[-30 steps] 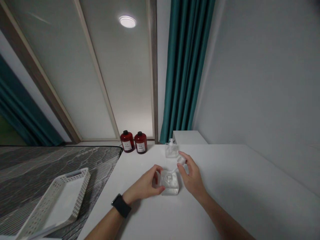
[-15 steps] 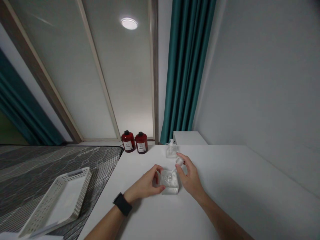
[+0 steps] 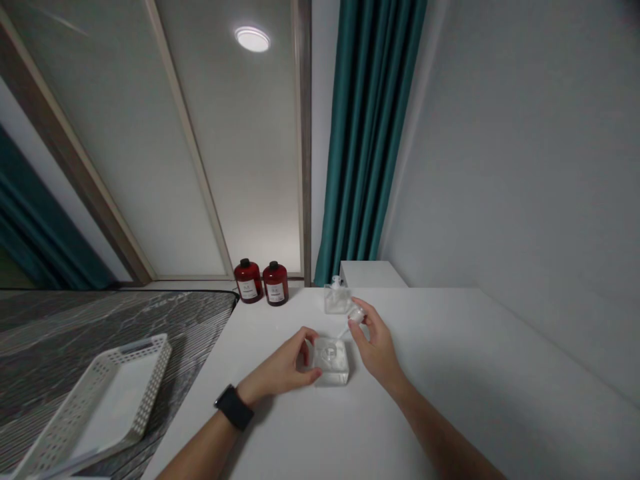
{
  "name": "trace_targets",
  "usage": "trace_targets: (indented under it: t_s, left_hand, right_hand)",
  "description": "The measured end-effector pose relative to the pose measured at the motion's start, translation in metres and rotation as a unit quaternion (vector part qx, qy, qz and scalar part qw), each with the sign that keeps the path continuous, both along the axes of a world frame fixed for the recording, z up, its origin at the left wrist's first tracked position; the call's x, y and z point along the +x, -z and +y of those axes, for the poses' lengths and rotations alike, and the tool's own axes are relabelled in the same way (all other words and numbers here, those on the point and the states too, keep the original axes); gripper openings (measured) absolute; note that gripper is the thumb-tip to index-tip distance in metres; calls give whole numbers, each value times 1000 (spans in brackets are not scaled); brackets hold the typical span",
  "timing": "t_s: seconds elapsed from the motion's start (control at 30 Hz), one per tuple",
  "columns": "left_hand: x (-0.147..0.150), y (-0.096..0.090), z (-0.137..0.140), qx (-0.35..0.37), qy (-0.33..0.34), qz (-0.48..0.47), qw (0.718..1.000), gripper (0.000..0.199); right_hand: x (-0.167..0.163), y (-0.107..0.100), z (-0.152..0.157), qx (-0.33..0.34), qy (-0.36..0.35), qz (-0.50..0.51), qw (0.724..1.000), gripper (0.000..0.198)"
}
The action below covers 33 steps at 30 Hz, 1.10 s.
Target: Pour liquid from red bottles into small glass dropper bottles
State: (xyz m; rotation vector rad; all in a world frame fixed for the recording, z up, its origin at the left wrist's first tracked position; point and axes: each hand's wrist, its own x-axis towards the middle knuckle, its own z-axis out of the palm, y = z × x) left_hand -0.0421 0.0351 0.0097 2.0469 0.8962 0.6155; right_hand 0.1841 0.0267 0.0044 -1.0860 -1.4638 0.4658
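A square clear glass bottle [image 3: 332, 363] stands upright on the white table, its round neck uncovered on top. My left hand [image 3: 284, 365], with a dark watch on the wrist, grips the bottle's left side between thumb and fingers. Pinched in my right hand [image 3: 376, 340] is a whitish dropper cap [image 3: 355, 316], tilted, with a thin pale tube slanting down-left toward the bottle's far edge. The tube's tip is hard to make out. Just behind the cap stands a second square clear bottle [image 3: 337, 300], with its own pale top in place.
Two dark red bottles [image 3: 275, 285] with black caps and white labels stand at the table's back left. A white perforated basket [image 3: 150, 400] lies on the grey striped surface at left. Behind the table are a white box [image 3: 373, 273] and a green curtain [image 3: 367, 147].
My right hand has lifted the dropper cap slightly up and away from the bottle's neck. The whole view has shifted a little, so things sit further left. My left hand keeps its grip.
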Motion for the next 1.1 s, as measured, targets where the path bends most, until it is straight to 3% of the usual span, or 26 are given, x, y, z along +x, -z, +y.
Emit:
trace_targets:
  t_s: [0.23,0.5,0.63,0.8,1.1]
  left_hand:
    - [0,-2,-1,3,1,-4,1000,42]
    - [0,-1,0,7,1,7,1000,43]
    - [0,-2,1,11,2,14,1000,40]
    - [1,-5,-1,5,2,16,1000,40]
    - [0,-4,-1,6,4,19,1000,42]
  right_hand:
    - [1,2,2,-39,-24,8,999,43]
    - [12,7,17,-112,-73,89,987,47]
    - [26,15,28,-129,-35,56,989,52]
    - [48,35,42,-145,53,-32,988,42]
    - [65,48,48,-178,179,-235,939,20]
